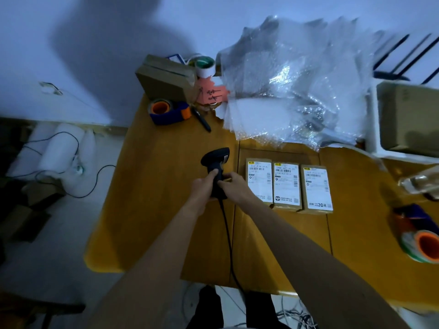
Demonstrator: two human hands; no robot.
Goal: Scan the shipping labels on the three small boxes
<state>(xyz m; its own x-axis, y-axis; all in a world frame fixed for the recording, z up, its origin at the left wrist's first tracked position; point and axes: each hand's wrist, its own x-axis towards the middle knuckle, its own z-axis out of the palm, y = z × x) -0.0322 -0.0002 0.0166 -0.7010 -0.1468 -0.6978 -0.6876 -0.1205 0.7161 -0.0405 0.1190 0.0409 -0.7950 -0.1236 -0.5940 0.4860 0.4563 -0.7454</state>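
Three small cardboard boxes lie side by side on the wooden table (152, 210), white shipping labels up: the left box (259, 182), the middle box (286, 186) and the right box (317, 189). Just left of them a black corded barcode scanner (215, 160) stands with its head pointing away from me. My left hand (202, 186) grips its handle from the left. My right hand (234, 186) touches the handle from the right, fingers curled on it. The scanner's cable (228, 238) runs back toward me.
A blue and orange tape dispenser (166, 112), a black marker (202, 119) and a brown carton (166, 79) sit at the table's back. A heap of bubble wrap (297, 86) fills the back right. A second tape dispenser (420, 238) is at the right edge.
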